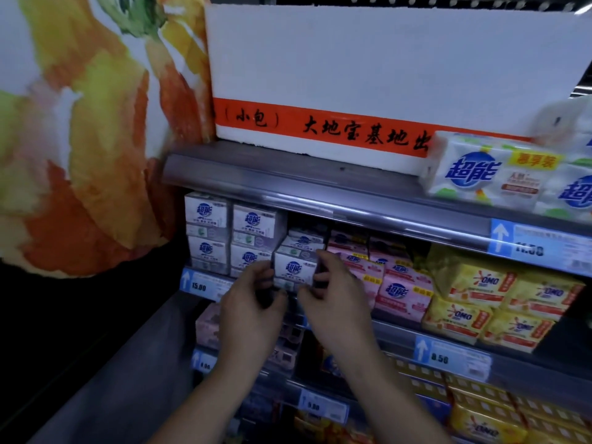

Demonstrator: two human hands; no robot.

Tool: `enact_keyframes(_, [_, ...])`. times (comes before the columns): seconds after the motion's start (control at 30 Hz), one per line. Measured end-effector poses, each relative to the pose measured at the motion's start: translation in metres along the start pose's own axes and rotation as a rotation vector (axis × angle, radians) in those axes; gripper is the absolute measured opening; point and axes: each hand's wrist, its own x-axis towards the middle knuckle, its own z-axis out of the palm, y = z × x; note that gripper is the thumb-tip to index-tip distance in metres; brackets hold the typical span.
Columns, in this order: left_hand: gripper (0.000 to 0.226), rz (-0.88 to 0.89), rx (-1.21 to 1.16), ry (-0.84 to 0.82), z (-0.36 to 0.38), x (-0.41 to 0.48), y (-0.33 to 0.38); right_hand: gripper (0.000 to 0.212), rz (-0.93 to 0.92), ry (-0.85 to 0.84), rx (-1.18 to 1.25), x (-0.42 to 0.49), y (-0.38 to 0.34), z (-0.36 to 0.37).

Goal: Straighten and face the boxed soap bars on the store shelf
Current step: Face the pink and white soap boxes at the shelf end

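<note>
The left hand [253, 302] and the right hand [334, 293] rise from the bottom of the view on bare forearms that angle in toward each other, with the backs of both hands toward the camera. Both have their fingers curled onto one white soap box [293, 269]. The left hand grips its left side. The right hand holds its right side, fingers over the upper corner and thumb lower down near the bottom edge. The box stands upright at the front edge of the shelf [394, 331], third column from the left, its round blue logo facing out. Just left of it, four more boxed soap bars [253, 221] stand in two stacks of two, also logo-forward. Behind the held box, at least two rear boxes [302, 240] sit deeper in the shadow. To the right lie pink wrapped packs [397, 291], too dim and overlapped to count. Beyond them are four yellow OMO packs [480, 282], two above two. On the shelf's front rail a blue price tag [198, 285] reading 15.00 sits just beside the left hand, and a second tag [439, 357] reads 8.50 below the yellow packs. The upper shelf [288, 177] carries one large white foam box [384, 65] with an orange band of black characters. At its right end are two white wrapped multipacks [487, 174]. A fruit mural [80, 139] in orange and yellow covers the wall to the left.
</note>
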Motion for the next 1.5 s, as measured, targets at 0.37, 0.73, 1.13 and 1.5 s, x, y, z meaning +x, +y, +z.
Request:
enact_keyframes(0.37, [0.042, -0.068, -0.194, -0.002, 0.001, -0.001, -0.007, 0.061, -0.046, 0.133, 0.178, -0.003, 0.008, 0.005])
enact_keyframes(0.73, [0.035, 0.068, -0.358, 0.000, -0.010, -0.002, 0.006, 0.037, -0.119, 0.115, 0.131, -0.003, 0.007, -0.014])
enact_keyframes(1.13, [0.029, 0.122, -0.487, -0.256, -0.015, -0.006, 0.027, 0.028, -0.132, 0.134, 0.314, -0.025, -0.002, -0.056])
enact_keyframes(1.5, [0.042, -0.251, -0.827, -0.357, -0.021, -0.034, 0.067, 0.082, 0.175, -0.157, 0.754, -0.062, 0.007, -0.082])
